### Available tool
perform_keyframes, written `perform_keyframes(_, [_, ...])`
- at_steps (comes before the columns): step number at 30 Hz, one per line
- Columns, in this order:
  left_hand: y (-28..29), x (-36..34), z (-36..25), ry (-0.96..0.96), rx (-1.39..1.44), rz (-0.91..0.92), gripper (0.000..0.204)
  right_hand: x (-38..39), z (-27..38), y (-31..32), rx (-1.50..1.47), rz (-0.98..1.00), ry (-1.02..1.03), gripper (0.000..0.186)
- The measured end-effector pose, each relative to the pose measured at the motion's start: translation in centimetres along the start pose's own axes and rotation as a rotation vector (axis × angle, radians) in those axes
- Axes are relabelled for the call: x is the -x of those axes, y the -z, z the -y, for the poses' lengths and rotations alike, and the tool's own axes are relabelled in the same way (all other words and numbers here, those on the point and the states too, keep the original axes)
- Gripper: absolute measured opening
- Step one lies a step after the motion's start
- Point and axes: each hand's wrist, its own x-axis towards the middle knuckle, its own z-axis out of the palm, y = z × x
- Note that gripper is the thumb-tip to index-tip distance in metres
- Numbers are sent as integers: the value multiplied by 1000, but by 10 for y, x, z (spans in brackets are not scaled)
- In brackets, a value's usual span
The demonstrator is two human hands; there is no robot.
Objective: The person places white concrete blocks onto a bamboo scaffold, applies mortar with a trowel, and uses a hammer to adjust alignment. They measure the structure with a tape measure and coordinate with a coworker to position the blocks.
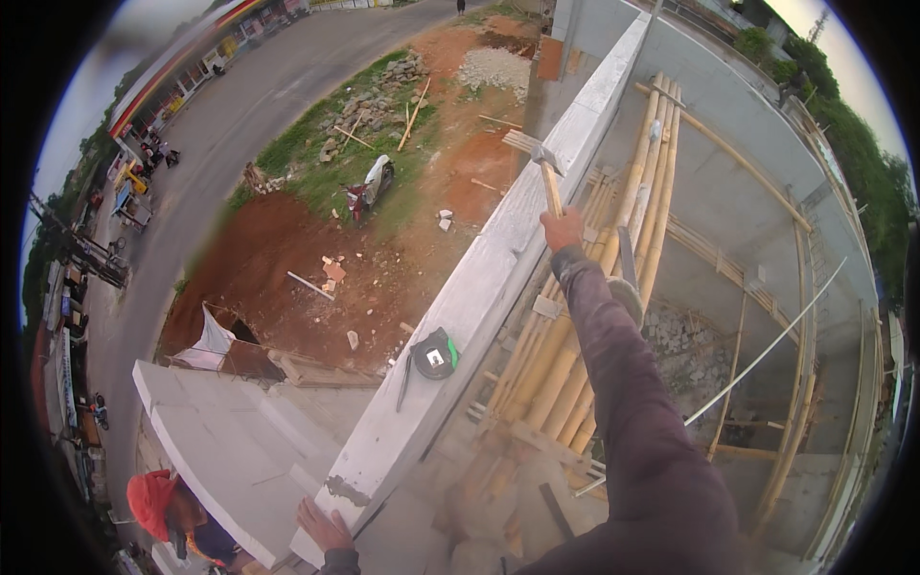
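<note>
My right hand (562, 228) is closed around the wooden handle of a hammer-like tool (552, 187), whose grey metal head is over a long white concrete beam (479, 278). My left hand (322, 525) lies with fingers spread at the beam's near end, beside a grey mortar smear (347, 491). On the beam between my hands sit a black-and-green tape measure (436, 355) and a thin dark rod (402, 379) beside it. A dark metal strip (625, 251) lies on the bamboo poles beside my right wrist.
Bamboo scaffolding (652, 153) spans the right, over rubble below. A co-worker in a red head covering (151, 503) is at lower left, beside a curved concrete slab (220, 422). Beyond the beam's drop are red earth, a parked scooter (374, 182) and a road (192, 144).
</note>
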Motion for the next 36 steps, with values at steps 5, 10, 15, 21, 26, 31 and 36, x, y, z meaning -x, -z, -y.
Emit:
perform_keyframes(5, [-2,0,1,7,-2,0,73,148,1,65,-265,104,87,36])
perform_keyframes(10, [4,-4,-8,27,11,12,75,302,35,86,-372,144,81,30])
perform_keyframes(15, [3,-2,-3,24,9,-27,74,425,44,74,-242,554,54,36])
perform_keyframes(21, [0,-1,2,57,39,42,71,539,82,7,-82,702,449,27])
perform_keyframes(26, [0,-2,2,47,41,24,68,607,97,-28,30,982,273,37])
perform_keyframes(31, [-3,0,3,33,34,8,66,633,74,-39,190,940,248,37])
perform_keyframes(36, [-2,0,3,40,92,11,66,607,39,-7,94,816,256,35])
